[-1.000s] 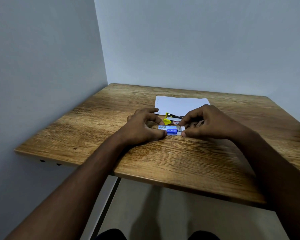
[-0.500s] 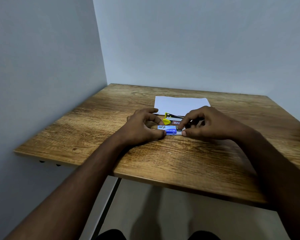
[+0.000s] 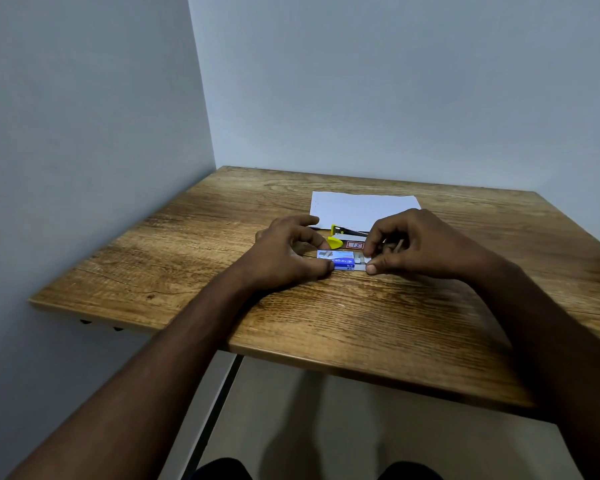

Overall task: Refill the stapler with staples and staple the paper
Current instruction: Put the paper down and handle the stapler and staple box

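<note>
A small blue and white staple box (image 3: 336,260) lies on the wooden table (image 3: 326,317). My left hand (image 3: 284,254) pinches the box's left end. My right hand (image 3: 420,245) pinches the white inner tray (image 3: 360,262) that sticks out of the box's right end. Just behind the box lies a yellow and black stapler (image 3: 343,237), with its right part hidden by my right hand. A white sheet of paper (image 3: 361,207) lies flat behind the stapler.
The table stands in a corner, with walls close on the left and at the back. Its near edge runs in front of my forearms, with the floor below it.
The white inner tray has slid a little further out of the right end of the box. My left hand has stayed on the box.
</note>
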